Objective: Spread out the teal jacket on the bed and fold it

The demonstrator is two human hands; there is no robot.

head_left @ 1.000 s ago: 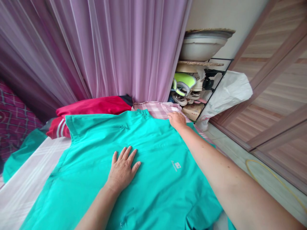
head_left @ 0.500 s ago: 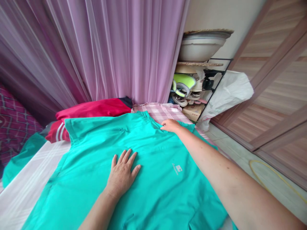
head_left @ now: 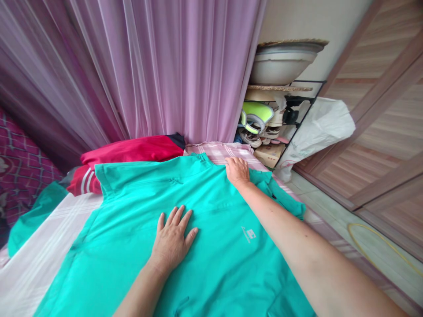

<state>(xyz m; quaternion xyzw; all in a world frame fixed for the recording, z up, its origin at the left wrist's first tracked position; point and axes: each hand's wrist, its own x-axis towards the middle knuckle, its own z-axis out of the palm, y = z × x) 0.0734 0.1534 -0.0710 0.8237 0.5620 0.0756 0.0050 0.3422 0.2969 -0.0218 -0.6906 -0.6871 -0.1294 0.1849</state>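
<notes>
A turquoise shirt (head_left: 132, 229) with a small white logo lies spread flat on the bed. My left hand (head_left: 173, 240) rests palm down on its middle, fingers spread apart. My right hand (head_left: 237, 170) reaches to the shirt's far right corner near the collar; its fingers are curled down onto the fabric there, pressing or gripping the edge. The right sleeve of the shirt (head_left: 284, 200) lies bunched beside my right forearm.
A red garment with white stripes (head_left: 128, 152) and a pink checked cloth (head_left: 228, 152) lie behind the shirt. Purple curtains (head_left: 148, 66) hang at the back. A rack with shoes (head_left: 261, 127), a basin (head_left: 280, 61) and a white bag (head_left: 317, 127) stand at the right by a wooden door (head_left: 390, 114).
My right hand has shifted along the shirt's far edge and the right sleeve has become bunched beside my forearm. The left hand stays flat in the middle.
</notes>
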